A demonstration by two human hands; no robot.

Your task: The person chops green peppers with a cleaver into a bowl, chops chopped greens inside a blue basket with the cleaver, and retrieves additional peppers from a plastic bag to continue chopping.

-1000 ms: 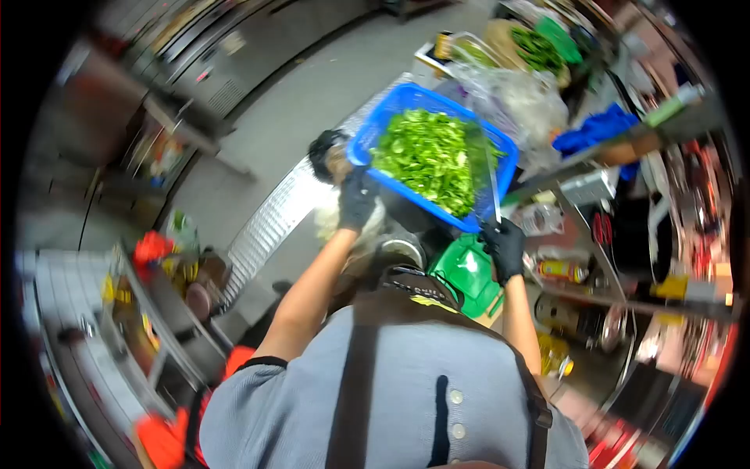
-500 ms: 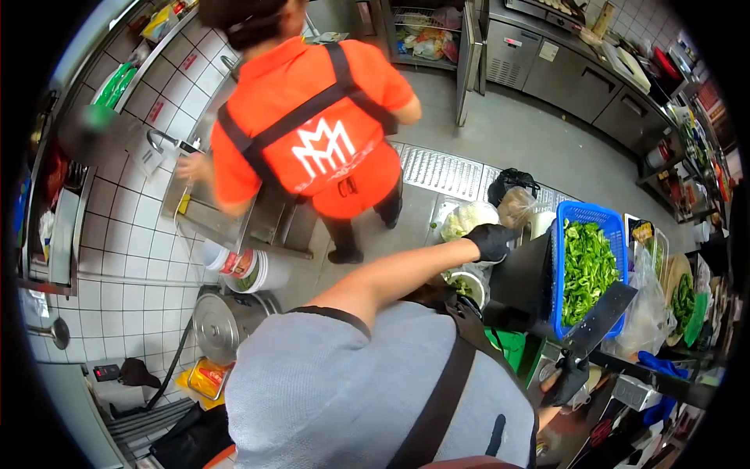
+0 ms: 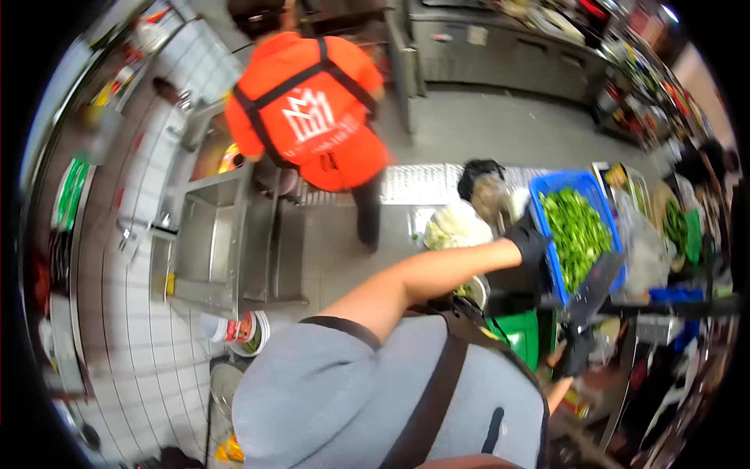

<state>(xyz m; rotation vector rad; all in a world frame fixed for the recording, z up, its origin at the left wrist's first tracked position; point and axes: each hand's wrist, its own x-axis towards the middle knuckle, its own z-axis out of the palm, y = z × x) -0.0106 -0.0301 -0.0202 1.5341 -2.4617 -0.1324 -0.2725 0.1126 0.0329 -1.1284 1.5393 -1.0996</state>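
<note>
My left hand (image 3: 529, 242), in a black glove, is at the near-left rim of a blue plastic basket (image 3: 546, 187), its fingers closed at the edge, partly blurred. Chopped green vegetables (image 3: 578, 234), which look like green peppers, fill the basket. In my right hand (image 3: 576, 353), also black-gloved, the handle of a cleaver (image 3: 595, 288) is gripped. Its broad dark blade points up and overlaps the basket's lower right corner in view; whether it touches the vegetables I cannot tell.
A cauliflower-like pale vegetable (image 3: 457, 227) lies left of the basket, near a green bin (image 3: 519, 336). Clear plastic bags (image 3: 644, 242) stand on the right. A co-worker in an orange shirt (image 3: 312, 117) faces away beside a steel sink (image 3: 209, 234).
My left hand has moved right, from beside the basket onto its rim. The basket sits more tilted in view. The cleaver stays in my right hand. The co-worker has shifted up and leftward in view.
</note>
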